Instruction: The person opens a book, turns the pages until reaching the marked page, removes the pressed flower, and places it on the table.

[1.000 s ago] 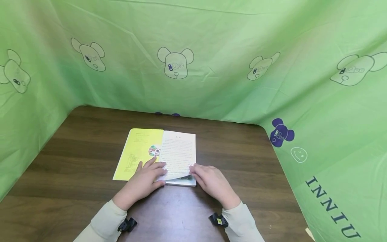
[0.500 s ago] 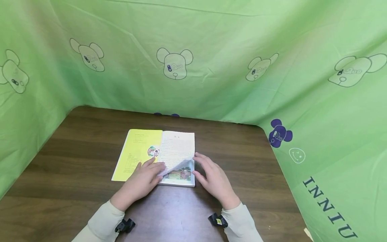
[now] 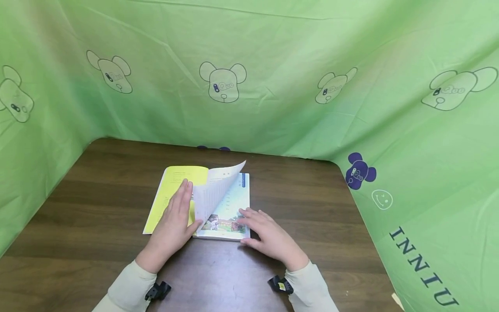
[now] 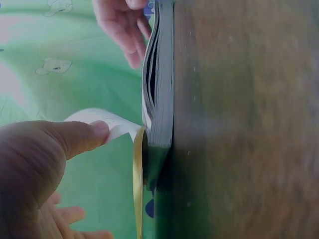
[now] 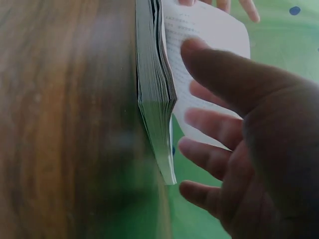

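Green cloth (image 3: pixel 273 117) borders the brown table (image 3: pixel 304 216), where my book (image 3: pixel 234 201) lies open, one page (image 3: pixel 212 196) curling up. My left hand (image 3: pixel 170 223), fingers straight, touches that page with its thumb; my right hand (image 3: pixel 270 235), relaxed and holding nothing, is at the book's near right corner.

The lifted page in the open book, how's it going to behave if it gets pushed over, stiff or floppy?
Probably floppy: the lifted page bends in a clear curve in the left wrist view. It's likely light, since it looks like a thin sheet. It may crease under a hard push, as it seems fixed only along the inner edge of the book.
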Tool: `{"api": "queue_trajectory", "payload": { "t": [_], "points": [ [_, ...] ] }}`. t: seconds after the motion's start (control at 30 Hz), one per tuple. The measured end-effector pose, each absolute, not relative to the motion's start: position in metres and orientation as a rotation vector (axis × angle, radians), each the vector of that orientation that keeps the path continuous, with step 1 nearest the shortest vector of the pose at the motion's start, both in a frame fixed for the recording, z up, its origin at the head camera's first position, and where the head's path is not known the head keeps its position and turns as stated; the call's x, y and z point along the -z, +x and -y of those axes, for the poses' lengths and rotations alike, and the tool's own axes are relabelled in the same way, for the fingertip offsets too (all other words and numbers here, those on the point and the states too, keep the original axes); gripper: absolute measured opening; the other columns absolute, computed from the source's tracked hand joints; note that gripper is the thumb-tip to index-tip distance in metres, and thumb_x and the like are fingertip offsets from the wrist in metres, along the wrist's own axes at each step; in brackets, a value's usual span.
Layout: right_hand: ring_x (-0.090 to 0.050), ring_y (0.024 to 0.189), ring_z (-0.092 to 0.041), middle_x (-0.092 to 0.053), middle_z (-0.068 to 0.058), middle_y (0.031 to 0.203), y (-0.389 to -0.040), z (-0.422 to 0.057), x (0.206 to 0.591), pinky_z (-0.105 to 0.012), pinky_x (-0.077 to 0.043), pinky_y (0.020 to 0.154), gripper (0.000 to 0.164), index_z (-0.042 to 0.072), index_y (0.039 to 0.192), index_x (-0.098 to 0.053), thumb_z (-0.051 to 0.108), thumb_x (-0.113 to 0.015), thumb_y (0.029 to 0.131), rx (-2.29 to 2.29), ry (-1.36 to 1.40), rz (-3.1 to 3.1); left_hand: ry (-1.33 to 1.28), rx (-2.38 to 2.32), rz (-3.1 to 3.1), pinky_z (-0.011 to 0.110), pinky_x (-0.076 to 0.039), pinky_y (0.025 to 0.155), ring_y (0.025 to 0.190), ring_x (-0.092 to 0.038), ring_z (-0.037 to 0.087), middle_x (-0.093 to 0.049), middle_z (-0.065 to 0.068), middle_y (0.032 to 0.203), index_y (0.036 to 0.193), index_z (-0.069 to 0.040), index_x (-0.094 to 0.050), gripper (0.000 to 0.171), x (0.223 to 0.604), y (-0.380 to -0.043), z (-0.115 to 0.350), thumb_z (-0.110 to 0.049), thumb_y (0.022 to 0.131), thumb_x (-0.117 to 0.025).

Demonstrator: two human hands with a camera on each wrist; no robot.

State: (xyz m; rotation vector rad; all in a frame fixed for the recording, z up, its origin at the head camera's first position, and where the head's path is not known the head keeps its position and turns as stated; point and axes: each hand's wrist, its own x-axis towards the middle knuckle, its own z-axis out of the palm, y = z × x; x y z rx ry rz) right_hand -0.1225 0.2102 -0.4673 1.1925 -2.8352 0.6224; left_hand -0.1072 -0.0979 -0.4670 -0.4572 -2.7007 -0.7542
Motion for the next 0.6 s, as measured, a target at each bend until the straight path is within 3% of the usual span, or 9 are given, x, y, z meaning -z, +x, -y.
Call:
{"api": "queue_trajectory", "payload": {
  "t": [0.1,0.3,0.43,0.6],
  "points": [
    [-0.041,0.149,-0.027,-0.048,-0.007,0.158,-0.1219,-0.2103,0.4683,-0.056,-0.026,0.123,0.057,0.017,0.144,-0.059,0.039,-0.074,0.094,-0.631,1.229,2.883,-0.46,0.672,2.654,0.061,-0.031,0.117,0.153,-0.018,0.043,-0.004,0.021,0.17,0.164,-0.005,-0.008,0.123,0.4668,-0.1074,0.0991,-0.018,0.075,-0.093],
    [-0.039,0.15,-0.025,-0.046,-0.004,0.16,-0.1208,-0.211,0.4689,-0.057,-0.024,0.123,0.059,0.019,0.148,-0.057,0.041,-0.071,0.096,-0.587,1.216,2.93,-0.483,0.562,2.572,0.074,-0.01,0.117,0.157,0.004,0.043,0.008,0.022,0.17,0.165,-0.011,-0.007,0.133,0.4676,-0.1073,0.1023,-0.021,0.067,-0.097],
    [-0.04,0.15,-0.025,-0.047,-0.003,0.159,-0.1204,-0.2113,0.4688,-0.059,-0.024,0.122,0.057,0.019,0.147,-0.057,0.041,-0.07,0.097,-0.581,1.211,2.923,-0.49,0.509,2.552,0.078,0.001,0.115,0.156,0.007,0.046,0.008,0.023,0.17,0.165,-0.012,-0.007,0.135,0.4672,-0.1063,0.1053,-0.022,0.065,-0.098],
    [-0.041,0.149,-0.027,-0.049,-0.004,0.157,-0.1209,-0.2111,0.468,-0.062,-0.026,0.121,0.055,0.017,0.145,-0.059,0.039,-0.071,0.096,-0.575,1.212,2.908,-0.504,0.474,2.6,0.077,0.002,0.115,0.156,0.003,0.046,0.0,0.021,0.171,0.163,-0.01,-0.017,0.125,0.4657,-0.1065,0.107,-0.022,0.068,-0.096]
  ]
}}
